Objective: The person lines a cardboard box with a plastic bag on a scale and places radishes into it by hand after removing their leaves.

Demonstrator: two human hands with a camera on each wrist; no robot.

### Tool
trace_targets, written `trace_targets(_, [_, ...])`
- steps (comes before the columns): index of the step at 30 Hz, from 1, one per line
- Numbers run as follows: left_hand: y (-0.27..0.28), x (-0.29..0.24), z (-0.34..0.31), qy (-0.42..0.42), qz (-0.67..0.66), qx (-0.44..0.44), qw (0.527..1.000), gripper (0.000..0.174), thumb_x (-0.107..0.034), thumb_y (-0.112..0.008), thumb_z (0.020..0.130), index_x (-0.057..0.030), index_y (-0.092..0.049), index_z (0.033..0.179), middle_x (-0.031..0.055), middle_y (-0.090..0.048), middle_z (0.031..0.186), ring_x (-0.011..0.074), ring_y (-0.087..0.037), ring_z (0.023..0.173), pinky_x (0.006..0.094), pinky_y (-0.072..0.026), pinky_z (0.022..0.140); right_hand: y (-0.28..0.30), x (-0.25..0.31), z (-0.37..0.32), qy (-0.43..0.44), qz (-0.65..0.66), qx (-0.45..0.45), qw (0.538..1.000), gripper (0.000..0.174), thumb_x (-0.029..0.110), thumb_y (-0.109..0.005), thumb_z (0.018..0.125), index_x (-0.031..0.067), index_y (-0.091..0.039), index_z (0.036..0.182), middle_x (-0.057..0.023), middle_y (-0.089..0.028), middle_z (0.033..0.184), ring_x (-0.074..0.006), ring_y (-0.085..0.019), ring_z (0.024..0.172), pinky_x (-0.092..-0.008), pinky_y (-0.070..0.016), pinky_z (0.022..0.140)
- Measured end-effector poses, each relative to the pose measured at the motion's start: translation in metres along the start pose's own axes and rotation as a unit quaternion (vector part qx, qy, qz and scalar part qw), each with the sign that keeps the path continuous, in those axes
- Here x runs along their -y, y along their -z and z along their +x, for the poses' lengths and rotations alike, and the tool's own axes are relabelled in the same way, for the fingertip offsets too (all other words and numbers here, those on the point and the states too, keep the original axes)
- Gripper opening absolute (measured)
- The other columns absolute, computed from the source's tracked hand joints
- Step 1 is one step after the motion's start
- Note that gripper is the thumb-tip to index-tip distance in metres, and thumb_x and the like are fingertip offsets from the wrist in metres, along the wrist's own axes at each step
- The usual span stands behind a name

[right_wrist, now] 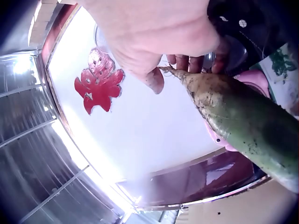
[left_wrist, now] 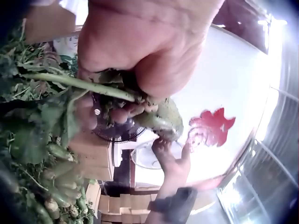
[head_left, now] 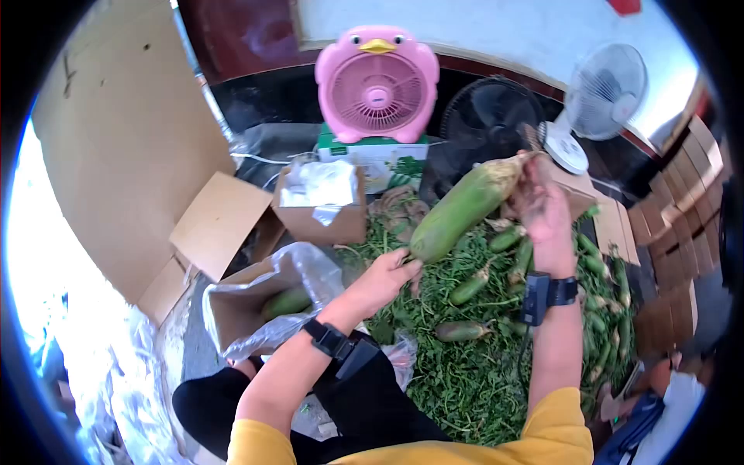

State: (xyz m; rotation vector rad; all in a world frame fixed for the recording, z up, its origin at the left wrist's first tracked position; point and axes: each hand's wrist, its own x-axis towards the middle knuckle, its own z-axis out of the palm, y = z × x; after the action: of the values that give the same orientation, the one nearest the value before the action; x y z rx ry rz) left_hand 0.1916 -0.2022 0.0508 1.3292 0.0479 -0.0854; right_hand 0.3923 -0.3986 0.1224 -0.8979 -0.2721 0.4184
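Observation:
A large green radish slants up to the right between the hands. My left hand grips its lower, leaf end; in the left wrist view, the hand also has a leafy stem beside its fingers. At the pale, soil-marked root end is my right hand, blurred in the head view. The right wrist view shows the right hand with its fingers bent behind the radish's root end, the thumb standing apart and thin roots between. The foreshortened radish partly hides the right fingers.
Cut leaves and smaller radishes cover the floor below. A plastic-lined box holding a radish stands at left, near another carton. Behind are a pink fan, a black fan and a white fan.

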Motion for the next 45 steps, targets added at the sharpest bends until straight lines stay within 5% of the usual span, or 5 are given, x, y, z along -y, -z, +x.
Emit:
trace_targets(11, [0.002, -0.008, 0.008, -0.163, 0.547, -0.114, 0.813, 0.014, -0.008, -0.051, 0.078, 0.0046, -0.051, 0.086, 0.0228, -0.059, 0.07, 0.0384, -0.059, 0.069, 0.0427, -0.048, 0.062, -0.068, 0.026, 0.023, 0.083, 0.045, 0.009, 0.996, 0.03, 0.033, -0.045, 0.092, 0.004, -0.051, 0.088, -0.0048, -0.051, 0.071, -0.0213, -0.052, 0.075, -0.0314, -0.0454, 0.076])
trace_targets(24, [-0.024, 0.009, 0.026, -0.161, 0.792, 0.107, 0.578, 0.021, -0.017, -0.056, 0.074, -0.0042, -0.059, 0.09, 0.0064, -0.061, 0.09, 0.0248, -0.057, 0.093, 0.0451, -0.0425, 0.083, -0.123, 0.024, -0.019, 0.101, -0.326, 0.189, 0.921, 0.031, 0.029, -0.046, 0.092, 0.0006, -0.056, 0.089, -0.0018, -0.049, 0.066, -0.0123, -0.052, 0.064, -0.0244, -0.044, 0.062])
trace_targets(29, [-0.011, -0.039, 0.006, -0.142, 0.735, -0.113, 0.654, 0.062, -0.031, -0.069, 0.069, -0.0057, -0.046, 0.12, 0.0083, -0.048, 0.116, 0.0272, -0.038, 0.118, 0.0554, -0.0268, 0.098, -0.125, 0.004, -0.016, 0.124, -0.447, 0.204, 0.862, 0.022, 0.021, -0.048, 0.092, 0.0011, -0.058, 0.09, 0.0002, -0.05, 0.067, -0.0083, -0.05, 0.065, -0.0209, -0.0408, 0.061])
trace_targets(34, [0.004, -0.144, -0.031, -0.389, 0.513, -0.276, 0.714, 0.027, -0.017, -0.062, 0.071, -0.005, -0.061, 0.095, 0.0118, -0.054, 0.084, 0.0301, -0.052, 0.085, 0.0396, -0.041, 0.076, -0.143, -0.03, -0.016, 0.104, -0.429, 0.264, 0.857, 0.017, 0.012, -0.047, 0.091, -0.0003, -0.058, 0.094, 0.0004, -0.053, 0.071, -0.0061, -0.049, 0.068, -0.0208, -0.0405, 0.06])
trace_targets(45, [0.046, -0.223, -0.225, -0.351, 0.691, -0.451, 0.443, 0.008, -0.012, -0.062, 0.06, -0.0096, -0.064, 0.068, 0.0049, -0.056, 0.075, 0.0217, -0.056, 0.074, 0.0319, -0.0462, 0.062, -0.327, -0.131, -0.072, 0.117, -0.213, 0.52, 0.818, 0.019, 0.016, -0.057, 0.085, 0.0028, -0.056, 0.098, -0.0004, -0.057, 0.094, -0.0089, -0.052, 0.087, -0.0241, -0.0415, 0.075])
